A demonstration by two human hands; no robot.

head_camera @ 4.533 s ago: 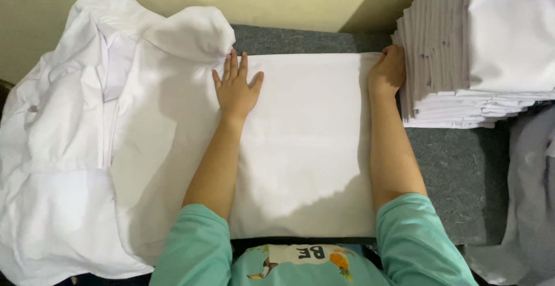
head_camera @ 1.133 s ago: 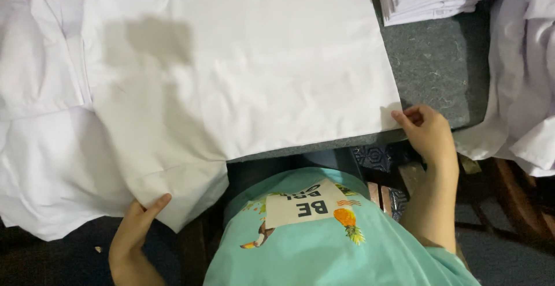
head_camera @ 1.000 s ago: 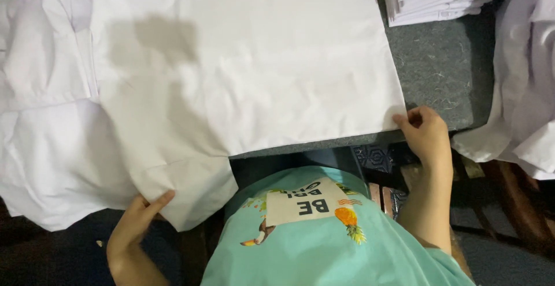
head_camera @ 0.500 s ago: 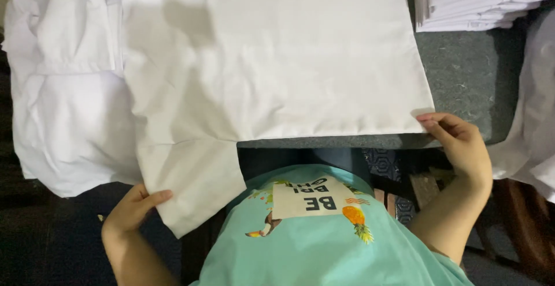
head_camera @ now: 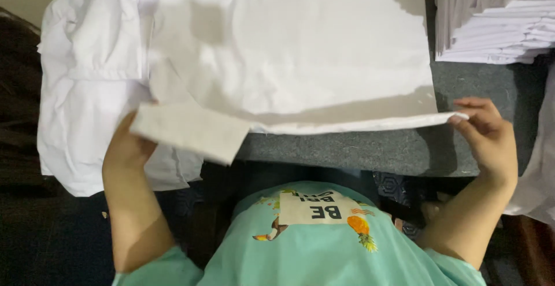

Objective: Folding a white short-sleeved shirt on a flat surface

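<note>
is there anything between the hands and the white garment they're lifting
Nothing visible does. The left hand already grips the near left corner of the white garment, and the right hand pinches its near right edge. The stack of folded cloth sits off to the right, apart from both.

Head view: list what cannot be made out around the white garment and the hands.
- Left hand fingers: hidden behind the lifted hem of the white garment.
- Garment's collar end: cut off by the top edge.
- Stack of folded white garments: cut off by the top and right edges, count unreadable.
</note>
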